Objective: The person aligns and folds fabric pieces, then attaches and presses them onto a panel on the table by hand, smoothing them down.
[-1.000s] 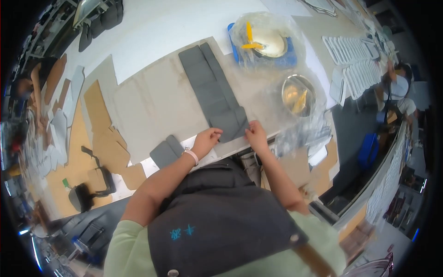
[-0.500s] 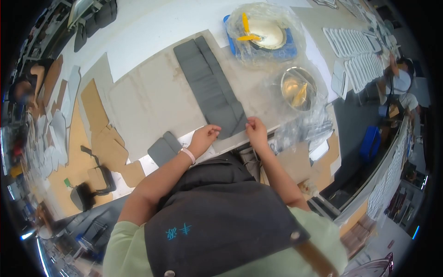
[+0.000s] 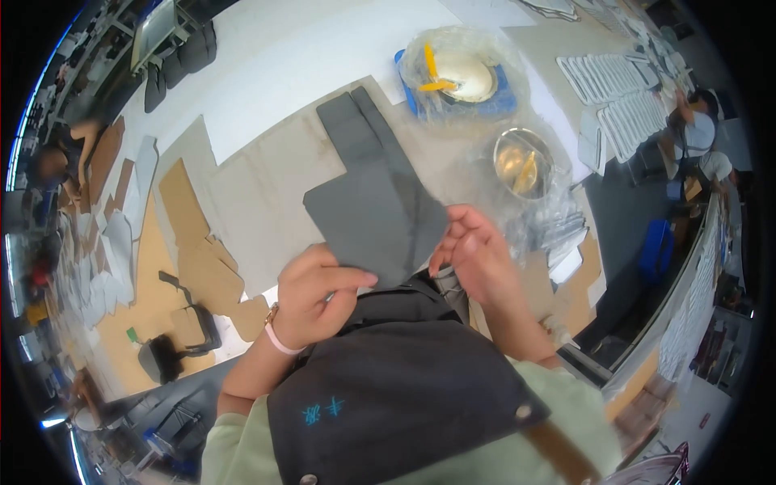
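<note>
While left hand (image 3: 317,297) and right hand (image 3: 478,252) grip its edges, the smooth gray panel (image 3: 368,214) shows angular corners.

Worktop (image 3: 267,162) brightly lit, palest beyond the metal bowl (image 3: 521,164). Glare spots inside bowl. Fisheye distortion bends the edges; corners black. Fine detail soft throughout.

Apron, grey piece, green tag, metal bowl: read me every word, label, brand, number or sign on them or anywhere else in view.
Apron: two teal characters, apparently "丰源"; slightly blurred.
Grey piece: no lettering visible.
Green tag: too small to read, if marked at all.
Metal bowl: no text visible.
Elsewhere: nothing legible; the background is too small and blurred.
</note>
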### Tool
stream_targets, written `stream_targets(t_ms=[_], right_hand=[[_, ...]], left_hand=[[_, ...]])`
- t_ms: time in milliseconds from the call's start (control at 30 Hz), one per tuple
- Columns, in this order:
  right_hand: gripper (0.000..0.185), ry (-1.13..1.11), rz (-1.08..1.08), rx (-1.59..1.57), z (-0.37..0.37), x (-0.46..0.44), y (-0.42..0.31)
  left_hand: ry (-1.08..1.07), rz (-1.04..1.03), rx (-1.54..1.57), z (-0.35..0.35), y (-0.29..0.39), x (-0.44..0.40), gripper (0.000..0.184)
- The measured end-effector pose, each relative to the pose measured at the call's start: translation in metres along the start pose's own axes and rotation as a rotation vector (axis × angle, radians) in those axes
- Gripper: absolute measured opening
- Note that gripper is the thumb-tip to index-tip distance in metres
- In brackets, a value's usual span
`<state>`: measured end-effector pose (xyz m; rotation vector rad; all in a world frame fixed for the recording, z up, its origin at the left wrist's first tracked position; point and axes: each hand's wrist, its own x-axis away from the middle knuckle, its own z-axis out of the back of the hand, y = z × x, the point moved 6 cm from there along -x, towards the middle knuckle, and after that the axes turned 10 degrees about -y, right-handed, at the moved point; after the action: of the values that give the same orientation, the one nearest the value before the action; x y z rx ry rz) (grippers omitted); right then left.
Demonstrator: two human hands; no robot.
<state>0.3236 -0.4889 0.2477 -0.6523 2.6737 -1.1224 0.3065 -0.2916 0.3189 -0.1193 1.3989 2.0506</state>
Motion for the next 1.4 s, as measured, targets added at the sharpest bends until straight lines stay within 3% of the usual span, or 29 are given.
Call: stream_targets(t_ms=[133, 367, 500, 567, 733, 833, 1167, 1333, 1400], right_hand=[[0.016, -0.085, -0.183, 0.121, -0.036, -0.009, 0.012], [0.026, -0.001, -0.301, -0.168, -0.090, -0.012, 0.022], [0.025, -0.024, -0.095, 0.122, -0.109, -0.010, 0.005], [0.024, -0.013, 0.049, 0.339, -0.114, -0.003, 0.002], [0.019, -0.053, 0.044, 0.375, -0.144, 0.005, 0.008], [0.016, -0.057, 0.053, 0.441, -0.150, 0.007, 0.016], [0.019, -0.041, 0.051, 0.300, -0.152, 0.012, 0.020], [0.022, 0.033, 0.136, 0.368, -0.144, 0.010, 0.017], [0.024, 0.040, 0.152, 0.388, -0.143, 0.008, 0.015]], left_hand=[[-0.001, -0.061, 0.122, 0.016, 0.024, 0.011, 0.031], [0.071, -0.062, 0.196, 0.038, 0.039, 0.043, 0.026], [0.192, -0.003, 0.384, 0.044, 0.024, 0.067, 0.025], [0.258, 0.036, 0.493, 0.044, 0.023, 0.075, 0.036], [0.311, 0.238, 0.719, 0.036, 0.044, 0.071, 0.069], [0.368, 0.306, 0.576, 0.043, 0.046, 0.073, 0.072], [0.314, 0.469, 0.703, 0.051, 0.047, 0.087, 0.061], [0.268, 0.481, 0.684, 0.053, 0.046, 0.088, 0.058], [0.317, 0.372, 0.551, 0.055, 0.040, 0.087, 0.063]])
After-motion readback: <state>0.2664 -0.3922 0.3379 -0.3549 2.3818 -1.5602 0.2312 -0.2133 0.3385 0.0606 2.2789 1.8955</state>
